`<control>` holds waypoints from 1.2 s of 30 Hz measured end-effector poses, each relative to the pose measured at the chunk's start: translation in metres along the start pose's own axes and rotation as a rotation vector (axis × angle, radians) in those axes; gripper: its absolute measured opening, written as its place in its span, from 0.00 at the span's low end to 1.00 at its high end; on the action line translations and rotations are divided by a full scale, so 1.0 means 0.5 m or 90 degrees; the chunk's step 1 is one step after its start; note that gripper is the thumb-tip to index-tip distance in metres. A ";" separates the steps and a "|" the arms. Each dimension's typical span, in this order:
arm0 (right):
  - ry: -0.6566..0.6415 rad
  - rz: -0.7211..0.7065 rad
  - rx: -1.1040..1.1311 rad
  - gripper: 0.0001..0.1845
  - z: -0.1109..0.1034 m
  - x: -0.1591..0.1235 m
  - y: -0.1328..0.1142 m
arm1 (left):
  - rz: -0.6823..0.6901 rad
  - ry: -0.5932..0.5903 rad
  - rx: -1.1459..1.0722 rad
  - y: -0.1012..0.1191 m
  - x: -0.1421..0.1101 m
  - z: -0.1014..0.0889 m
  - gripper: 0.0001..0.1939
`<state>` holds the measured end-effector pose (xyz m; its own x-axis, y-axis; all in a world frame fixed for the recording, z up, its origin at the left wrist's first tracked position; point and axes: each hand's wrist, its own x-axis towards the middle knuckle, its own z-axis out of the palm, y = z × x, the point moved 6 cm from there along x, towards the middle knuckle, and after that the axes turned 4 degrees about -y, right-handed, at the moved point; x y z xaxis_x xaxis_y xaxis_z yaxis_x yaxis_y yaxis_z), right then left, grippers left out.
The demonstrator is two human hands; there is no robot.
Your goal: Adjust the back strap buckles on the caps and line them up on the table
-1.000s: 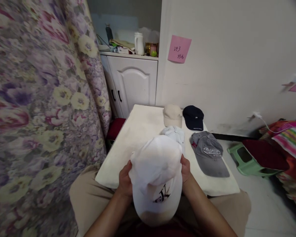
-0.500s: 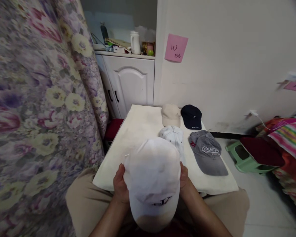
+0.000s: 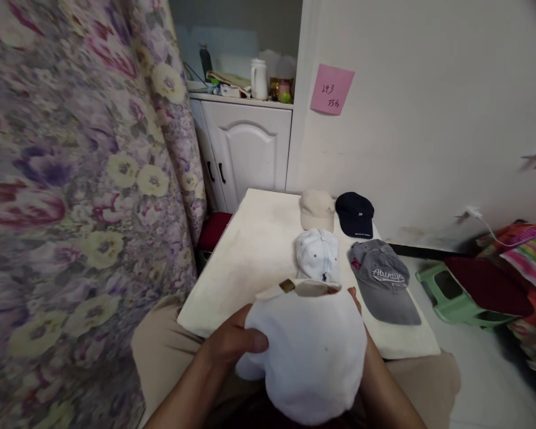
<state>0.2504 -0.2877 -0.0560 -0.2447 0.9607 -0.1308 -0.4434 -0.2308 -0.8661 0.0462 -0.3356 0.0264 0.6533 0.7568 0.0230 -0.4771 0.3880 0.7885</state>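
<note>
Between my two hands a white baseball cap (image 3: 310,351) is held over my lap, its back opening and strap with a brass-coloured buckle facing up and away from me. My left hand (image 3: 236,336) grips it on the left, thumb pressed on the outside of the fabric. On the far right side my right hand (image 3: 355,301) holds the cap's edge; most of its fingers are hidden behind the cap. Just beyond lies a pale blue cap (image 3: 318,253) on the cream-topped table (image 3: 232,268). To its right is a grey cap (image 3: 384,280) with white lettering.
A beige cap (image 3: 317,210) and a navy cap (image 3: 355,213) lie at the table's far edge by the wall. A floral curtain (image 3: 84,208) hangs on the left. On the right stands a green stool (image 3: 451,298) with a dark red top. A white cabinet (image 3: 250,149) is behind.
The white cap has been turned round, so its back opening now shows where the lettered front and brim faced me. The whole view has shifted slightly left.
</note>
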 end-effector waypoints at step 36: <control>-0.453 0.140 -0.124 0.11 0.165 -0.021 -0.127 | -0.173 -0.079 0.264 0.027 0.015 0.044 0.19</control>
<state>0.2101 -0.2959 0.0400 -0.8349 0.5498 -0.0254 -0.1761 -0.3106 -0.9341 0.0577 -0.3365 0.0506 0.7987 0.5791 -0.1635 -0.0238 0.3020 0.9530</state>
